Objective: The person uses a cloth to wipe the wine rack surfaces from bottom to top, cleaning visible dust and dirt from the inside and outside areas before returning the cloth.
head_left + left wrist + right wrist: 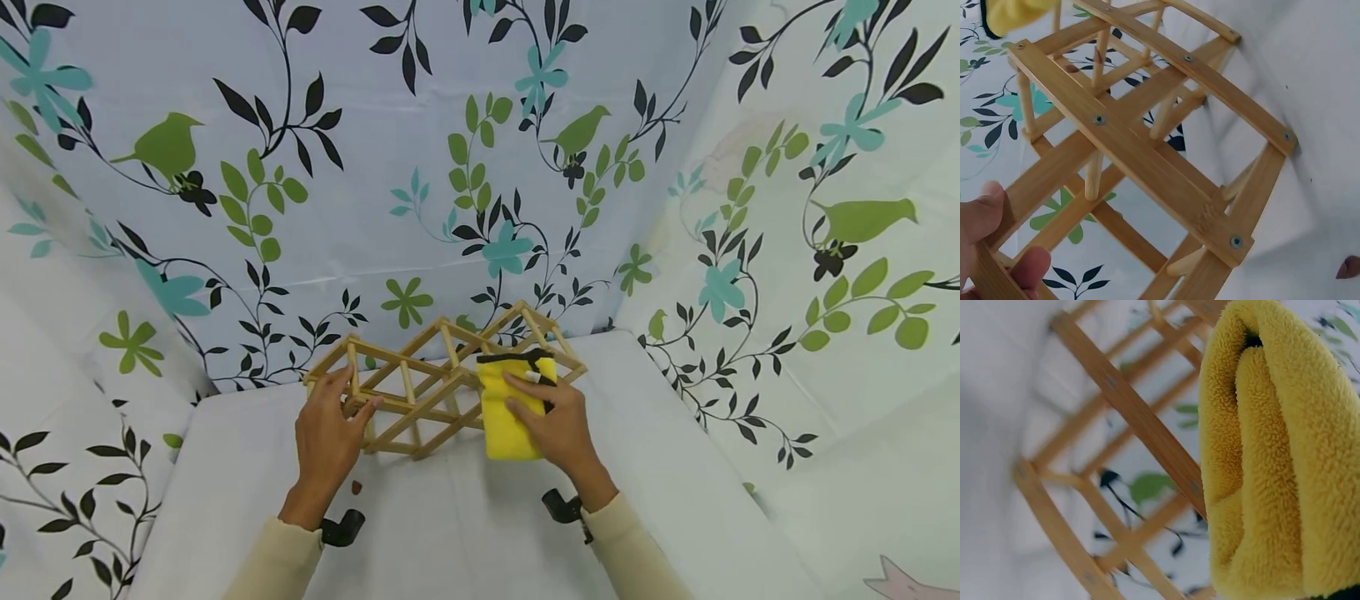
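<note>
A folding wooden lattice rack [420, 408], like a wine rack, with slats, round dowels and metal rivets, stands on the white surface. My left hand [327, 425] grips its left end, thumb and fingertips around a slat, as the left wrist view also shows. In my right hand [555, 421] is a folded yellow cloth [510, 417] with black edging, pinched between thumb and fingers. The cloth is in front of the rack's right part and hides some slats; whether it touches them I cannot tell. Fluffy folds of the cloth [1272, 456] fill the right wrist view's right side.
White cloth covers the table [450, 533]. A small brown piece [356, 487] lies near my left wrist. Behind the rack hangs a patterned curtain [360, 192] with leaves and birds, and similar fabric lines both sides. Black wrist cameras [342, 528] sit on both wrists.
</note>
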`<state>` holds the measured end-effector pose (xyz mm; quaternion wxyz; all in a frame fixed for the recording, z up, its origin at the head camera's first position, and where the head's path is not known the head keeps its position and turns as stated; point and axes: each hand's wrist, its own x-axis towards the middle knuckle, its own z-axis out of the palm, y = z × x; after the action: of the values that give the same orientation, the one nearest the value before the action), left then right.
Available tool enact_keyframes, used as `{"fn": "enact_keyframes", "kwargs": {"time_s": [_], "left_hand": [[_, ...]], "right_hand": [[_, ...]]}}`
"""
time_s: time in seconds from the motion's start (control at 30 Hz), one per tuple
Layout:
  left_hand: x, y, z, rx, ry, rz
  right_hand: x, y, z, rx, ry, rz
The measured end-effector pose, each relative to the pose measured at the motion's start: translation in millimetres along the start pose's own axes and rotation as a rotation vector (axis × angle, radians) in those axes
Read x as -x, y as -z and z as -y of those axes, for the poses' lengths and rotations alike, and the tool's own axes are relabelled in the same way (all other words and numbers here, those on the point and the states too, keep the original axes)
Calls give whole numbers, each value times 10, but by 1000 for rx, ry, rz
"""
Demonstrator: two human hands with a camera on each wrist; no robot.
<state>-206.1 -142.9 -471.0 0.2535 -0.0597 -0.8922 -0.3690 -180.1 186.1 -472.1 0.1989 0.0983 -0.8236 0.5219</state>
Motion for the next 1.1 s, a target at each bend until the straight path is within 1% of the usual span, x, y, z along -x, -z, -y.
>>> {"fn": "enact_keyframes", "kwargs": {"time_s": [0.1,0.17,0.27,0.3,0.37,0.5,0.6,0.67,0.73,0.8,0.83,0.87,0.9,0.97,1.0,1.03,1.07,1.1], "left_hand": [[-2,-6,9,-12,-24,-30],[3,9,19,-9,-28,-41],[26,64,46,-12,-32,-47],[36,82,63,-13,-31,-47],[51,113,89,-6,-30,-39],[60,139,141,4,-11,-16],[60,166,168,21,0,-7],[56,191,177,31,3,-5],[60,218,180,32,6,1],[63,237,181,28,7,6],[63,243,182,25,6,7],[64,245,184,23,5,8],[64,248,185,23,5,8],[63,248,188,28,1,7],[60,247,189,32,0,6],[58,245,189,39,-1,6],[59,241,191,44,-2,7],[58,238,190,48,-5,9]], "right_hand": [[-192,238,18,5,-24,-68],[-320,406,30,52,-36,-101],[-486,639,7,148,-79,-95],[-526,699,-9,174,-97,-80],[-585,778,-46,197,-138,-23],[-628,809,-127,238,-187,137],[-642,840,-223,322,-203,266],[-644,893,-294,415,-226,335],[-636,955,-334,512,-242,368],[-623,1008,-371,556,-244,347],[-618,1028,-384,540,-242,319],[-614,1043,-400,496,-234,290],[-613,1047,-423,429,-225,270],[-624,1044,-479,308,-206,278],[-635,1040,-511,275,-202,296],[-647,1038,-544,279,-202,315],[-657,1039,-571,317,-210,338],[-670,1041,-591,387,-210,354]]}}
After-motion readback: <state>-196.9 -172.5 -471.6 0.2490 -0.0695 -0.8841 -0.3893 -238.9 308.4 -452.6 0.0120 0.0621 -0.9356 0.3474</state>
